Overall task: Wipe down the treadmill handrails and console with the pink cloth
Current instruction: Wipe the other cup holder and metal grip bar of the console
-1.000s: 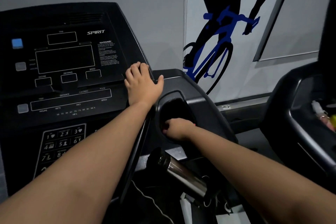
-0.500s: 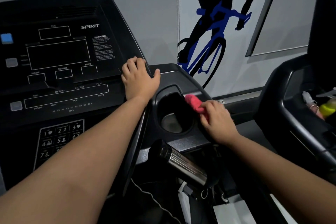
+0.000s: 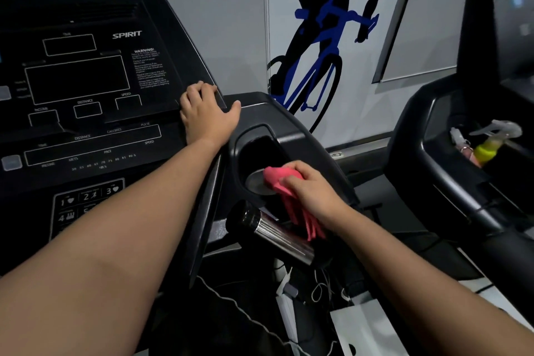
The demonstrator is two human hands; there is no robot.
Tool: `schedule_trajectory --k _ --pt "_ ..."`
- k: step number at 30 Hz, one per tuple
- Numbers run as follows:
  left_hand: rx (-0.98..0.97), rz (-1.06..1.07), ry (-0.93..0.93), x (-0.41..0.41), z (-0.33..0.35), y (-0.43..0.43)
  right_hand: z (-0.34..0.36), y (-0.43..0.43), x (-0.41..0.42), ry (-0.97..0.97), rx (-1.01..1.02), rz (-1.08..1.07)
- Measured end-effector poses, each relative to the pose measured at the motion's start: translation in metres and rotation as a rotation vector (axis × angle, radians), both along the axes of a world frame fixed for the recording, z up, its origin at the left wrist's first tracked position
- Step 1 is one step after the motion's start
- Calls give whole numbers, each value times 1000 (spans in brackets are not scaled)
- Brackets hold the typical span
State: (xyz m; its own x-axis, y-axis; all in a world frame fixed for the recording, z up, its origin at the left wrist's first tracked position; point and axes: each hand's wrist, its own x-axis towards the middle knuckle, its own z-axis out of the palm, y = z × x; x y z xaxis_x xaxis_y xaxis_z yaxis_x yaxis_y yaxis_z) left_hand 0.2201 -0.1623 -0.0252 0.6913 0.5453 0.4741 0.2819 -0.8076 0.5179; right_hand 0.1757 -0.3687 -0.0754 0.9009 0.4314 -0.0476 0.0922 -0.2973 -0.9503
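The right hand (image 3: 313, 192) grips a bunched pink cloth (image 3: 274, 179) at the near rim of the round cup-holder well (image 3: 260, 150), which is sunk into the right wing of the black treadmill console (image 3: 86, 136). Its grip is closed on the cloth, fingers curled round it. The wadded end sits over the well's grey disc floor; whether it touches I cannot tell. The cloth's loose tail hangs in pleats below the hand, down over the console's front lip. It ends just beside the ribbed chrome handrail (image 3: 284, 235), whose black end cap points up toward the well.

The left hand (image 3: 206, 118) rests palm-down on the console at the lower right corner of the raised display panel marked SPIRIT. Its grip is spread and holds nothing — the thumb splays out onto the wing and the fingertips bend lightly over the panel's edge.

Behind the console a grey wall carries a cyclist decal (image 3: 320, 46) — black rider, blue bicycle. To the right stands a second black treadmill (image 3: 427, 130), well apart, with a clear spray bottle of yellow liquid (image 3: 488, 149) lying tilted in its tray. Low in view, a white paper bag (image 3: 367, 324) and thin white cords lie below the handrail.
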Motion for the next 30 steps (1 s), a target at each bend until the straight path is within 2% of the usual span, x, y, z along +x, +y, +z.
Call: schedule_trajectory --k 3,6,8,11,12,14,20,24,28,30 --pt "-32 -61 25 -6 1 4 27 5 -19 -17 214 69" --pt "2 -132 80 -15 -3 5 43 21 -48 -137 275 145" --pt "47 -164 76 -23 -10 3 39 33 -70 -399 110 178" --pt "48 -184 -32 -34 -17 3 15 35 -91 -1006 -271 162" --pt "46 -190 -49 -38 -19 2 8 29 -94 -1115 -312 166" --pt "54 -213 -46 -46 -22 2 -7 16 -92 -1211 -282 207" --pt "-37 -252 -64 -62 -28 1 -18 1 -78 -1184 -241 333" --pt "-125 -241 -115 -64 -23 -1 4 28 -73 -1112 -411 254" --pt "-182 -225 -127 -66 -21 -2 35 38 -72 -828 -470 325" --pt "-182 -219 -117 -67 -21 -2 46 39 -63 -593 -449 451"
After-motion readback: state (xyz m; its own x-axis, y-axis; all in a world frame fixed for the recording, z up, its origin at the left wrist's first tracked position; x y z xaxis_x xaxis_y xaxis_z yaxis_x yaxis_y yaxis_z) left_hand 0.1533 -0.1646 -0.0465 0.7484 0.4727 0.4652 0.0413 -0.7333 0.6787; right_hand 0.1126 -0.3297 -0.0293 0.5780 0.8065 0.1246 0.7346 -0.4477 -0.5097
